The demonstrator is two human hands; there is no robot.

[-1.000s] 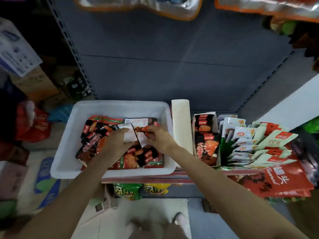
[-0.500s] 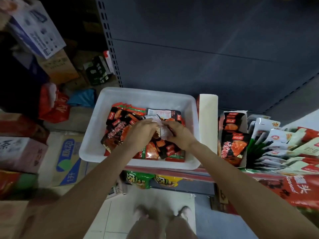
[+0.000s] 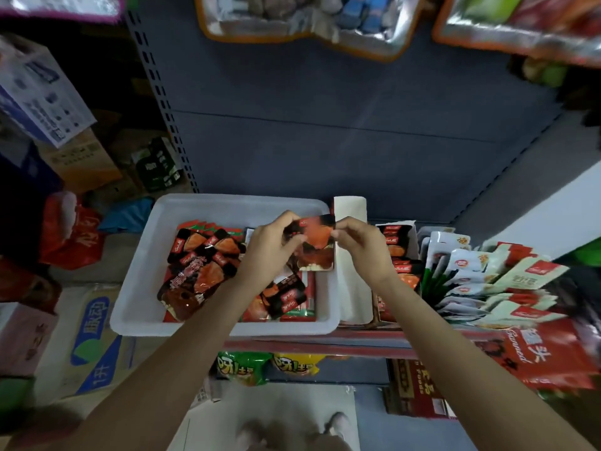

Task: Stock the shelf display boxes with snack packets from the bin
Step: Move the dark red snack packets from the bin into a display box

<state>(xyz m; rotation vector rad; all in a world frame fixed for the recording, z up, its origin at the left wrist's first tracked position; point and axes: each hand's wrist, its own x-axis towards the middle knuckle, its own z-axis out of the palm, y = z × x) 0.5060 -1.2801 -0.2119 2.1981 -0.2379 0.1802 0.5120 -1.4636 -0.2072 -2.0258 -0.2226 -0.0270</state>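
Note:
A white plastic bin (image 3: 136, 288) sits on the shelf edge and holds several black-and-red snack packets (image 3: 201, 265). Above the bin's right side I hold a small stack of these packets (image 3: 317, 245) between both hands. My left hand (image 3: 270, 249) grips the stack's left edge, and my right hand (image 3: 364, 245) pinches its right edge. To the right stands a display box (image 3: 400, 255) partly filled with the same black-and-red packets, my right wrist covering part of it.
A white upright divider (image 3: 351, 288) separates bin and display box. White and green pouches (image 3: 481, 278) fill the boxes further right. Cardboard cartons (image 3: 81, 164) pile up on the floor at left. Yellow-green bags (image 3: 266, 366) lie on the lower shelf. My feet (image 3: 292, 431) show below.
Both hands have lifted a stack of packets out of the bin and moved it up and right, toward the bin's right rim. The camera has tilted up slightly.

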